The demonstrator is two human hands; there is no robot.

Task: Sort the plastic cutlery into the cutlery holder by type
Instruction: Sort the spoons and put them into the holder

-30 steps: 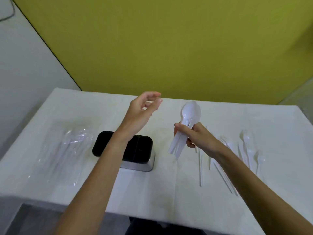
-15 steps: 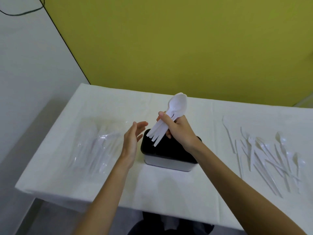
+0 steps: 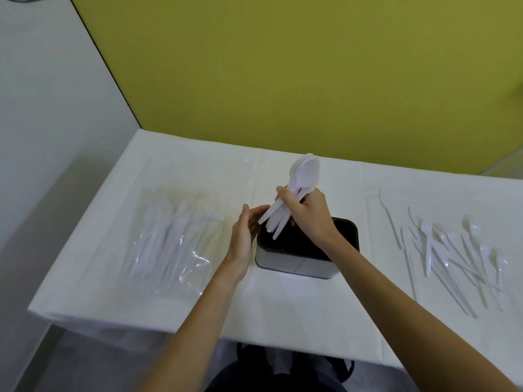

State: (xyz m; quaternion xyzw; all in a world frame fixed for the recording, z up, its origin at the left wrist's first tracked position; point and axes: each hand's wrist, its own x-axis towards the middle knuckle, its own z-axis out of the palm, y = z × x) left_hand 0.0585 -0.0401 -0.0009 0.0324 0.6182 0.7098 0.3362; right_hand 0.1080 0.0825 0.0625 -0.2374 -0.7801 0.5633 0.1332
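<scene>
My right hand [image 3: 307, 215] grips a bundle of white plastic spoons [image 3: 297, 188], bowls up, handle ends pointing down over the left part of the cutlery holder [image 3: 300, 264]. The holder is a dark box with grey walls in the middle of the table. My left hand [image 3: 244, 233] is upright beside the holder's left edge, fingers straight, fingertips close to the spoon handles. Whether it touches the holder I cannot tell. Loose white forks and knives [image 3: 450, 253] lie spread on the table at the right.
A clear plastic bag of white cutlery [image 3: 172, 239] lies on the left of the white-covered table [image 3: 198, 301]. A yellow wall stands behind the table. The table's front edge runs below my forearms.
My right hand has carried the spoon bundle left and down over the holder. My left hand has lowered and closed in beside the holder's left edge.
</scene>
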